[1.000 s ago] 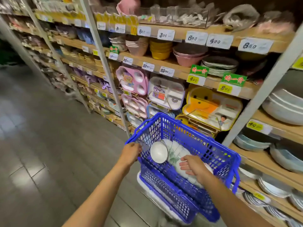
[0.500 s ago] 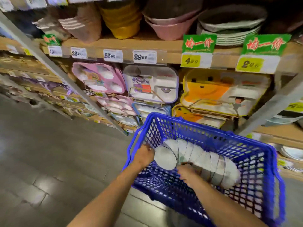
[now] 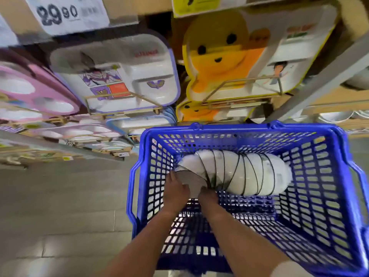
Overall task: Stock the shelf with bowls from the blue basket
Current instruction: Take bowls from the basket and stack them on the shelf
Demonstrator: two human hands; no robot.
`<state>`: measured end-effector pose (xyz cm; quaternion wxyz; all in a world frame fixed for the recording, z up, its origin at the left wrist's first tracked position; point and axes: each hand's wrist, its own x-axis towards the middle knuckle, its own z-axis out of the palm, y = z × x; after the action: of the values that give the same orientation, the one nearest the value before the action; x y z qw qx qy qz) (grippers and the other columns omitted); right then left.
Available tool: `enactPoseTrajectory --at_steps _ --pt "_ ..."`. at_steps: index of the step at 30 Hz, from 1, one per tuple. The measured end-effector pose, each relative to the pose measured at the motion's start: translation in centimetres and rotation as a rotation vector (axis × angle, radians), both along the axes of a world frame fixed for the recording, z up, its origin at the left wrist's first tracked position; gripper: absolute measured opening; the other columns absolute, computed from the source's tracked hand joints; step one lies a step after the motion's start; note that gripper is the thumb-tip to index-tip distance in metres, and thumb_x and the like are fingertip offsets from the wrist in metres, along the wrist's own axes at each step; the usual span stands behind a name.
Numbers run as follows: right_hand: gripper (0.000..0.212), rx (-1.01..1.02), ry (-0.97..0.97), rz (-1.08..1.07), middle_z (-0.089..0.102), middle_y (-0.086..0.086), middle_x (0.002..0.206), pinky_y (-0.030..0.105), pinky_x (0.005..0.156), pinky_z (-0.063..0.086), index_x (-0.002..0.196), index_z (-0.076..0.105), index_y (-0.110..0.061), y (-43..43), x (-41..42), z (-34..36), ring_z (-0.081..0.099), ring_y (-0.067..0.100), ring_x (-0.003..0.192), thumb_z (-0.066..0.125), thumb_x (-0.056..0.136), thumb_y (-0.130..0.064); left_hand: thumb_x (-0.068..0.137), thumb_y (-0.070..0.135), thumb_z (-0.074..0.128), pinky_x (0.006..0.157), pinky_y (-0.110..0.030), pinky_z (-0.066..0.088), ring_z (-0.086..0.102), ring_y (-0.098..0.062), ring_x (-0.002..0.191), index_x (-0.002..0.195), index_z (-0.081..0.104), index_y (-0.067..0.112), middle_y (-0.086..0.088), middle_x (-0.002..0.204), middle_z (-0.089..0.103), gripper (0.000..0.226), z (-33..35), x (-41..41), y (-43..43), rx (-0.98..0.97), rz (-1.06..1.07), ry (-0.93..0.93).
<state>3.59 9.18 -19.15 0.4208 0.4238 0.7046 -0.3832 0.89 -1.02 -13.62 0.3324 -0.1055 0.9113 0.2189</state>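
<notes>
So the blue basket (image 3: 239, 130) is holding one long row of nested white bowls (image 3: 249, 172), lying sideways across its floor. The left hand (image 3: 175, 191) and right hand (image 3: 207, 196) are both gripping the stack's end bowl, fingers curled on its rim.

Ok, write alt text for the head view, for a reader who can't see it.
The left hand and right hand grip one end of a row of nested white bowls lying on its side in a blue basket. Behind it stand divided trays under a 29.90 price tag.
</notes>
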Motion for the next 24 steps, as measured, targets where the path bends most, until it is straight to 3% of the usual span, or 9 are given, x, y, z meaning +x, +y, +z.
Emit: enactPoseTrajectory --at_steps 4,7,9,14,18,20,21,23,24 --pt "0.036 0.048 0.020 0.090 0.052 0.014 0.138 0.030 0.096 0.044 0.131 0.052 -0.001 -0.5 0.6 0.2 0.051 0.027 0.127 0.030 0.104 -0.010 0.091 0.016 0.051 0.105 -0.038 0.034 0.035 -0.035 0.135 0.151 0.015 0.002 -0.018 0.150 0.029 0.072 0.0 -0.5 -0.5 -0.025 -0.086 -0.008" --pt "0.035 0.007 0.052 0.044 0.055 0.017 0.134 0.023 0.089 0.045 0.127 0.055 0.002 -0.6 1.0 1.6 0.051 0.030 0.124 0.033 0.102 -0.007 0.092 0.017 0.049 0.106 -0.039 0.033 0.035 -0.036 0.135 0.149 0.020 0.000 -0.020 0.146 0.034 0.065 0.7 -1.4 -0.6 -0.056 -0.140 -0.050" --pt "0.034 -0.043 0.058 0.007 0.056 0.019 0.132 0.030 0.094 0.043 0.125 0.056 0.004 -0.4 1.2 3.0 0.052 0.033 0.123 0.034 0.101 -0.005 0.092 0.019 0.049 0.103 -0.040 0.036 0.040 -0.036 0.131 0.145 0.027 0.000 -0.021 0.141 0.040 0.060 1.3 -1.9 -0.6 -0.099 -0.148 -0.065" --pt "0.039 -0.104 0.027 -0.054 0.053 0.023 0.132 0.031 0.091 0.045 0.134 0.047 0.004 1.8 0.7 6.7 0.053 0.035 0.122 0.040 0.096 -0.005 0.090 0.025 0.051 0.100 -0.040 0.042 0.048 -0.036 0.124 0.134 0.043 0.001 -0.021 0.132 0.050 0.050 4.4 -2.3 -0.3 -0.148 -0.269 -0.012" --pt "0.029 -0.257 0.001 -0.011 0.064 0.020 0.086 0.052 0.084 0.054 0.116 0.054 0.007 3.7 0.3 11.5 0.065 0.031 0.069 0.037 0.093 0.002 0.093 0.028 0.049 0.101 -0.041 0.041 0.047 -0.036 0.126 0.137 0.041 0.003 -0.020 0.135 0.048 0.051 7.0 -2.7 -0.7 -0.188 -0.361 0.044" --pt "0.020 -0.288 -0.025 0.044 0.069 0.019 0.072 0.050 0.083 0.056 0.095 0.059 0.006 4.4 -0.1 13.7 0.068 0.029 0.060 0.039 0.094 0.001 0.092 0.023 0.051 0.099 -0.041 0.042 0.046 -0.036 0.125 0.134 0.043 0.007 -0.019 0.134 0.049 0.046 8.0 -3.2 -1.4 -0.067 -0.315 0.057" --pt "0.019 -0.290 -0.027 0.070 0.071 0.019 0.074 0.041 0.078 0.058 0.095 0.060 0.006 4.6 -0.4 14.9 0.070 0.029 0.065 0.043 0.094 -0.002 0.091 0.019 0.052 0.095 -0.039 0.044 0.050 -0.035 0.121 0.132 0.045 0.009 -0.018 0.131 0.053 0.042 8.4 -3.5 -1.9 0.039 -0.256 0.069" --pt "0.034 -0.342 -0.048 0.064 0.071 0.025 0.096 0.027 0.070 0.054 0.120 0.050 0.014 5.1 -1.0 16.9 0.070 0.033 0.085 0.037 0.100 -0.011 0.090 0.010 0.050 0.084 -0.034 0.046 0.055 -0.030 0.108 0.130 0.048 0.015 -0.014 0.127 0.058 0.040 9.5 -4.0 -2.8 0.278 -0.099 0.073" --pt "0.041 -0.390 -0.054 0.034 0.068 0.030 0.104 0.030 0.077 0.053 0.129 0.041 0.018 5.5 -1.3 17.7 0.068 0.036 0.093 0.031 0.103 -0.012 0.091 0.006 0.048 0.083 -0.034 0.046 0.054 -0.027 0.106 0.131 0.047 0.019 -0.011 0.128 0.058 0.043 10.1 -4.2 -3.1 0.400 -0.016 0.039"
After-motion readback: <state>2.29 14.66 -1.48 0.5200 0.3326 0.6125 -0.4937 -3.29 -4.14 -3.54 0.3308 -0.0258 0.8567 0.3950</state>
